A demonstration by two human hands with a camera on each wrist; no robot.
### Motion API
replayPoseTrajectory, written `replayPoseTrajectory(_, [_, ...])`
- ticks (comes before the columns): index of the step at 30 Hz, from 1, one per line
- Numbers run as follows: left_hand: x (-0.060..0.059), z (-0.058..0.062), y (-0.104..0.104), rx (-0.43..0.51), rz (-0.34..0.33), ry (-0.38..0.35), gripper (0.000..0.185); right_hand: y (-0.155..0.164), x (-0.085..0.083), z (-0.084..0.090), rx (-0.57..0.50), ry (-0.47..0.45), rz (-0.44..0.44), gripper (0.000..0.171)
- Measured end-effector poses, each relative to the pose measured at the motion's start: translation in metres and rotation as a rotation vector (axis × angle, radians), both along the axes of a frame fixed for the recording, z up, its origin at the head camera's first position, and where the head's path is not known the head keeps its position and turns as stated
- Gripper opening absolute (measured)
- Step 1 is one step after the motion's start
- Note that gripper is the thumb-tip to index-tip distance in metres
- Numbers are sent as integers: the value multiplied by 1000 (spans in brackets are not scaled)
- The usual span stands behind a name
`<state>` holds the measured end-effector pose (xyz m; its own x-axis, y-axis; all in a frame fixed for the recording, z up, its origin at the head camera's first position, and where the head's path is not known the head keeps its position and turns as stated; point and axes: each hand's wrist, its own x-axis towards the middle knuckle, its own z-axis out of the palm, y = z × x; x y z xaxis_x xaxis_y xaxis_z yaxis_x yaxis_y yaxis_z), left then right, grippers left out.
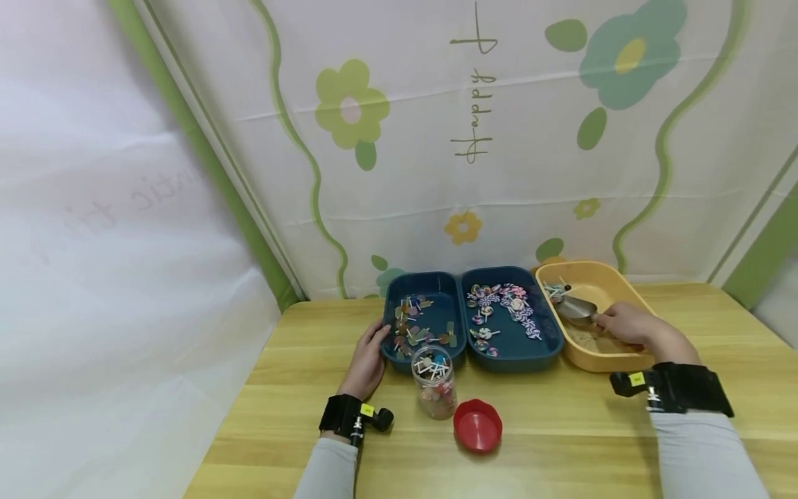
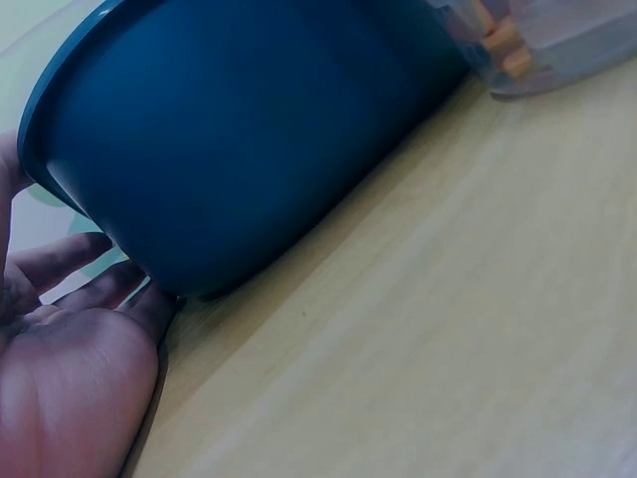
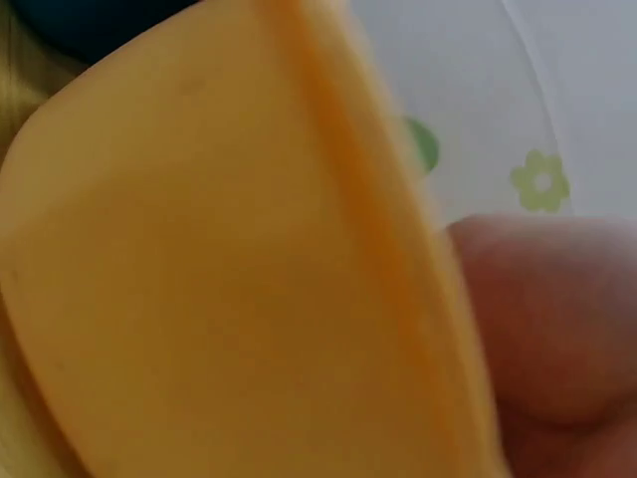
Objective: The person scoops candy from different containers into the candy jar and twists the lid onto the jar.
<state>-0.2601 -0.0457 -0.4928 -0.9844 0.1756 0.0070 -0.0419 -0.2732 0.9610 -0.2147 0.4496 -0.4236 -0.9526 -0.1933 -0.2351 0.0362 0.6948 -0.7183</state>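
Observation:
In the head view my right hand [image 1: 630,324] grips the handle of a small metal scoop [image 1: 576,308] inside the yellow bin [image 1: 607,362]. The scoop's mouth is by several small lollipops [image 1: 555,291] at the bin's left end. The right wrist view shows the bin's outer wall [image 3: 219,259] and part of the hand; the scoop is hidden there. At the left, my left hand [image 1: 366,360] holds the near left corner of a blue bin [image 1: 439,283], thumb at the rim and fingers against the outer wall [image 2: 229,139]. Small lollipops [image 1: 411,326] lie inside that bin.
Between the arms stands a clear jar [image 1: 438,405] partly filled with lollipops, close before the left blue bin. A red lid [image 1: 477,426] lies beside it. A second blue bin [image 1: 517,362] with swirled lollipops sits between the other bins. A printed curtain [image 1: 411,194] hangs behind.

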Motion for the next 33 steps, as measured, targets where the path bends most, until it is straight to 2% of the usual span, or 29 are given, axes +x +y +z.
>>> replayPoseTrajectory(3, [-1,-1,-1,4,3,-4,53,2,-1,-5,-91,-35,-22,45])
replayPoseTrajectory(9, [-1,-2,-2,-4,-7,-3,52,5,-2,-4,-191,-108,-49,43])
replayPoseTrajectory(14, [-2,-2,-1,-18,0,-11,52,4,-5,-3,-231,-165,-74,39])
replayPoseTrajectory(18, [-2,-2,-1,-4,2,-11,52,4,-5,-2,-235,-171,-64,39])
replayPoseTrajectory(21, [-1,-1,-1,2,0,-6,53,5,-6,-4,-195,-123,-47,42])
replayPoseTrajectory(27, [-2,-2,-1,-14,4,-15,52,7,-9,-14,-47,50,-20,41])
replayPoseTrajectory(30, [-2,-1,-1,-11,8,-24,51,10,-9,-17,-57,70,-7,40])
replayPoseTrajectory(33, [-2,-1,-1,-11,4,-13,51,12,-8,-16,-135,39,1,41])
